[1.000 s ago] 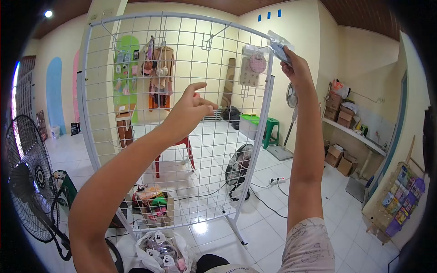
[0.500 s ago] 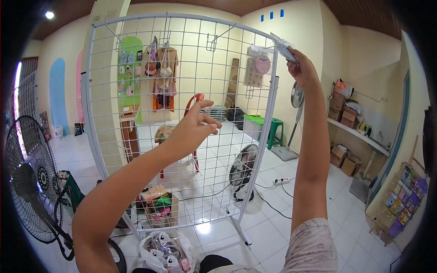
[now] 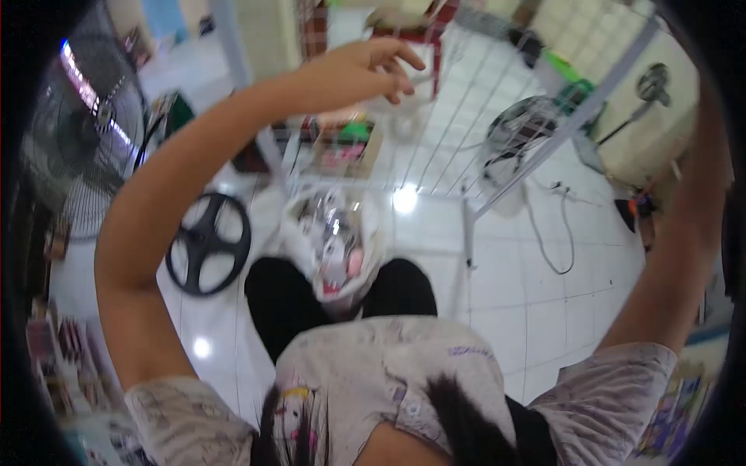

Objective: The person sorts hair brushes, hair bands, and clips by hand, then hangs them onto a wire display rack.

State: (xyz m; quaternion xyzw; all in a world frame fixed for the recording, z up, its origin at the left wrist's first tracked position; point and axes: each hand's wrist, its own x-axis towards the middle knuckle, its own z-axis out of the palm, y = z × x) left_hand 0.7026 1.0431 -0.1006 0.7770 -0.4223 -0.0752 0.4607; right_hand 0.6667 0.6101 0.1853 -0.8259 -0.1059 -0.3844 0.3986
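Note:
My left hand is raised in front of the white wire grid panel, its fingers apart and bent, with nothing in them. My right arm stretches up along the right edge of the view, and the hand at its end is out of the picture. On the floor between my knees sits a white plastic bag filled with small clear-wrapped items. Just behind it, at the foot of the grid, a cardboard box holds green and pink things.
A large standing fan is at the left, with a black round base beside my knee. The panel's foot stands on the tiles. Another fan and a cable lie beyond it. A red chair stands behind the grid.
The view has tilted down to my lap and the bag. My right hand, which held a small grey packet at the panel's top corner, has left the view. My left hand still has its fingers apart.

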